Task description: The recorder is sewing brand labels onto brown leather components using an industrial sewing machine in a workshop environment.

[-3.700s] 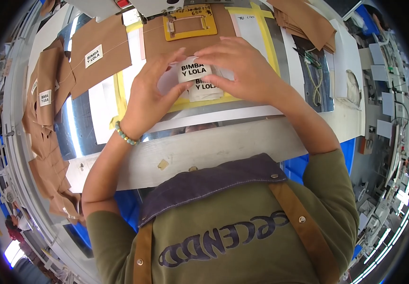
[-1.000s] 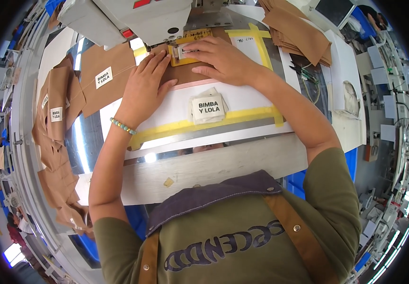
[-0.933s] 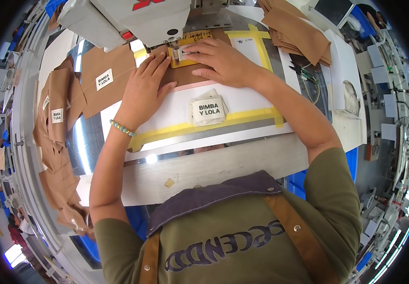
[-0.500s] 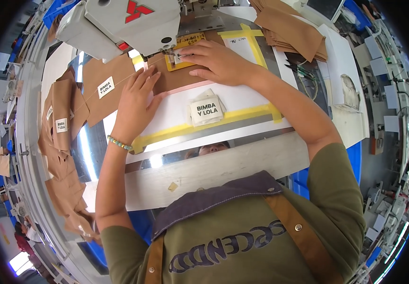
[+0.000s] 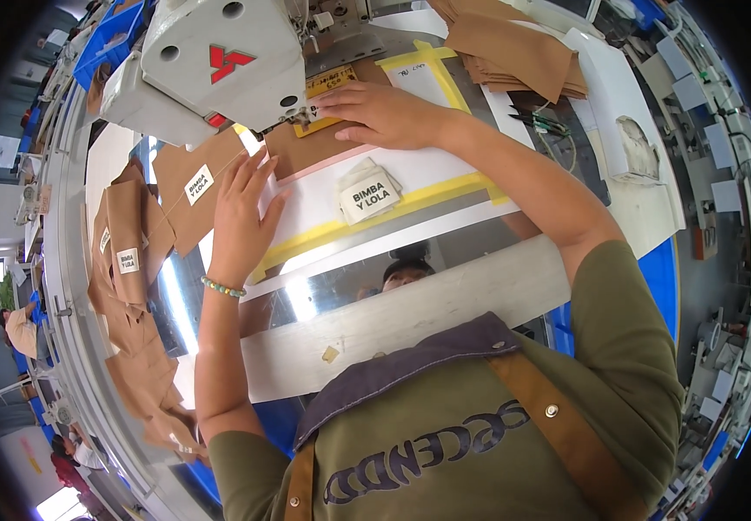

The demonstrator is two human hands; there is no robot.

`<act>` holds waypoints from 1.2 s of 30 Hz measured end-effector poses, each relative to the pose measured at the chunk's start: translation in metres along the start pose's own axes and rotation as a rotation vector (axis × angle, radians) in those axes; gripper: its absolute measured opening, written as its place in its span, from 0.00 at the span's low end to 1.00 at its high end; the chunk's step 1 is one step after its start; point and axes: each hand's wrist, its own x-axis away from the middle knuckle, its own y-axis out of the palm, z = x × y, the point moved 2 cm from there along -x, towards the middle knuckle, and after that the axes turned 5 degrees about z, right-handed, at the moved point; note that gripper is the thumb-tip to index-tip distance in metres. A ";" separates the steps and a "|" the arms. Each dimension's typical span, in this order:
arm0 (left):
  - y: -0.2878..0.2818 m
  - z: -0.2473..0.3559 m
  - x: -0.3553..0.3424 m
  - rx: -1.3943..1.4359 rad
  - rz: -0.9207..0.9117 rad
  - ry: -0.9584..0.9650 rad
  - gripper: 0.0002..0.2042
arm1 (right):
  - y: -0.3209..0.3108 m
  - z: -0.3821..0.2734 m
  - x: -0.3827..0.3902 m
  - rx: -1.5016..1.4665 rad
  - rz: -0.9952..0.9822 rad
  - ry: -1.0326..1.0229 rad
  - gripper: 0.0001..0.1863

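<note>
My left hand [image 5: 241,226], fingers apart, rests at the edge of a brown sheet [image 5: 175,174] that carries a sewn-on white label [image 5: 198,184]. My right hand [image 5: 384,113] lies with fingers outstretched over a yellow template frame [image 5: 332,78] beside the needle end of a white sewing machine [image 5: 210,74], on another brown piece [image 5: 297,148]; its fingertips partly cover a white label inside the frame. Below my hands, a small stack of white printed labels [image 5: 370,191] lies on the white board [image 5: 306,230] edged with yellow tape.
Folded brown pieces [image 5: 132,226] hang along the left; more brown sheets [image 5: 506,48] are piled at the back right, near scissors with cord [image 5: 549,130] and a white box [image 5: 618,130]. A blue crate [image 5: 106,52] stands back left. Co-workers [image 5: 21,334] sit at far left.
The label stack, held in both hands earlier, now lies on the board. Both hands moved up to the machine; lately my left hand has drawn down-left from the needle area, and the view has shifted.
</note>
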 end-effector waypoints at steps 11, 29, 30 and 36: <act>0.018 -0.002 -0.020 0.005 -0.042 0.044 0.27 | -0.080 0.048 0.067 0.170 0.577 0.236 0.17; 0.025 -0.006 -0.034 0.169 -0.122 0.033 0.23 | -0.082 0.074 0.075 -0.096 0.723 0.419 0.14; 0.025 -0.008 -0.035 0.203 -0.143 0.027 0.23 | -0.082 0.074 0.075 -0.099 0.720 0.419 0.14; 0.027 -0.011 -0.038 0.140 -0.124 0.114 0.23 | -0.079 0.073 0.072 -0.123 0.702 0.423 0.14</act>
